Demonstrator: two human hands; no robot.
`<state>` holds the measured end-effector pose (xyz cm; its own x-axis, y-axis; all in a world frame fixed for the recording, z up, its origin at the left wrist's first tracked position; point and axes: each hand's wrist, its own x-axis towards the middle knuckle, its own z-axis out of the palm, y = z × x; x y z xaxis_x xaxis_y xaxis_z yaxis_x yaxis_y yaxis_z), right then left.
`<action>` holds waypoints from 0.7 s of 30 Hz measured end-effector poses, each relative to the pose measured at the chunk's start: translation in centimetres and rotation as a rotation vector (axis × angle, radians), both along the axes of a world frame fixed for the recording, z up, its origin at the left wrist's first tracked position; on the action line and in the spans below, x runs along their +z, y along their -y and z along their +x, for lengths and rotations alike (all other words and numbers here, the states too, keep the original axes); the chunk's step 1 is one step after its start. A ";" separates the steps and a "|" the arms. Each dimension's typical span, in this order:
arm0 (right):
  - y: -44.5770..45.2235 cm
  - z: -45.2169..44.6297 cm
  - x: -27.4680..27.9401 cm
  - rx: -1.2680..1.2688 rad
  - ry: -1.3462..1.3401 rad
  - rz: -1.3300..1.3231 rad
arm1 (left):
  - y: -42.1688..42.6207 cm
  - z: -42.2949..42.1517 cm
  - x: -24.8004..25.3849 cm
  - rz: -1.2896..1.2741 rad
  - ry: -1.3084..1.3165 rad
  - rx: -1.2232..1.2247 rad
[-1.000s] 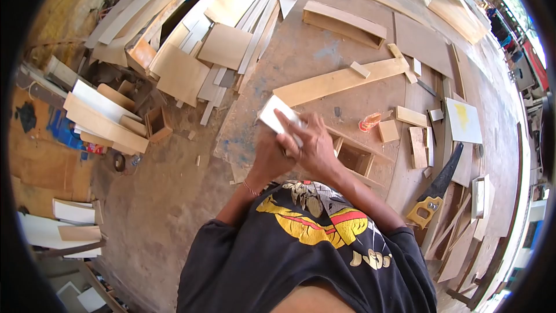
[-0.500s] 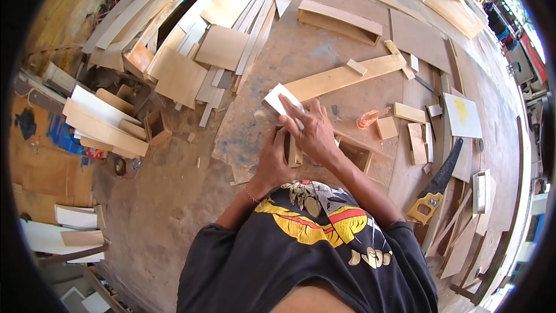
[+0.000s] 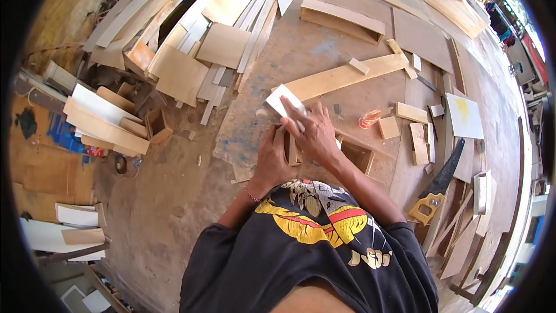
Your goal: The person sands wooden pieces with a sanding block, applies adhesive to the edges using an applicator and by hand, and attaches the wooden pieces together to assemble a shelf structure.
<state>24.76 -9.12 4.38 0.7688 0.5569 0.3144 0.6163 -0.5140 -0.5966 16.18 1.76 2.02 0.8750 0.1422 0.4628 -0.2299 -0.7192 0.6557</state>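
My right hand (image 3: 311,131) presses on a small white rectangular panel (image 3: 282,99), its index finger stretched along the white face and the thumb tucked near the edge. Below it, my left hand (image 3: 273,153) is wrapped round the side of a small wooden box (image 3: 294,152), which is largely hidden by both hands. The panel lies tilted over the far end of this box; how the two touch is hidden. Just right of my right wrist is an open wooden box frame (image 3: 358,153). A long wooden plank (image 3: 341,76) runs from behind the panel toward the upper right.
A handsaw (image 3: 441,182) with a yellow handle lies to the right. Small wood blocks (image 3: 389,127) and a clear bottle with red (image 3: 369,119) sit nearer. A long open box (image 3: 343,20) stands at the back. Stacked boards (image 3: 225,43) fill the upper left.
My right fingers have shifted slightly on the white panel. The whole view has moved a little; otherwise the hands and objects keep their places.
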 end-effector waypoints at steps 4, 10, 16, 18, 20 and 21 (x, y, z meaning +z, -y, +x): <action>1.1 -3.8 1.5 0.161 0.134 -0.031 | -1.8 0.0 -1.0 -0.009 -0.079 -0.011; 0.6 -0.2 0.5 0.068 -0.012 -0.055 | 0.7 0.1 1.8 -0.062 -0.111 0.051; 1.2 -3.6 1.9 0.205 0.127 -0.021 | -1.4 0.1 -0.9 0.016 0.043 0.013; 1.1 -3.5 2.2 0.205 0.082 -0.001 | -1.7 0.6 0.0 -0.033 0.096 -0.045; 0.6 -1.7 1.1 0.125 0.010 0.061 | -0.8 0.7 0.4 -0.076 0.027 -0.029; 0.4 -0.7 1.2 0.048 0.035 0.037 | 0.0 0.5 1.9 -0.139 0.040 -0.026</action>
